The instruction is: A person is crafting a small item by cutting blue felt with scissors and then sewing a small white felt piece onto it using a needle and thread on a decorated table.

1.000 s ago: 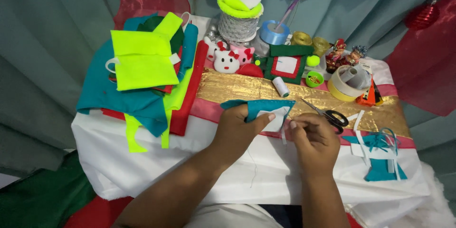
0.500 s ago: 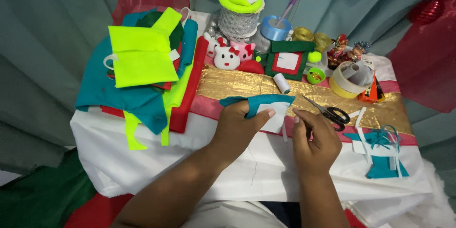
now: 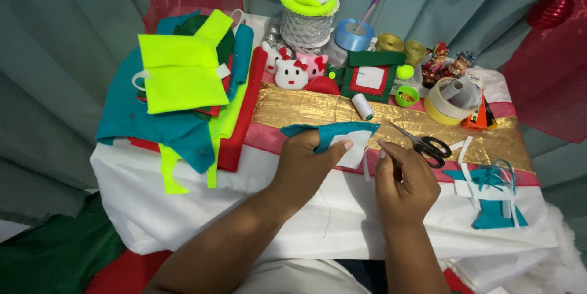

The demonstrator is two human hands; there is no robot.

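Note:
My left hand [image 3: 306,162] grips a teal felt piece with a white felt patch [image 3: 351,138], thumb pressed on the white part. My right hand [image 3: 403,181] is just right of it with fingertips pinched together near the patch's edge; whatever it pinches is too small to see. A thin thread hangs below my left hand over the white tablecloth [image 3: 183,208]. Black-handled scissors [image 3: 425,144] lie on the gold cloth strip [image 3: 306,107] just beyond my right hand.
A stack of teal, neon yellow and red felt [image 3: 183,92] fills the left. A thread spool [image 3: 363,107], a red-green felt frame [image 3: 370,80], cat figures [image 3: 292,72], a tape roll [image 3: 452,101] and ribbon spools sit behind. A teal felt piece with ribbons [image 3: 492,196] lies right.
My right hand has moved slightly left and up toward the felt piece. The left hand keeps holding the felt in about the same place.

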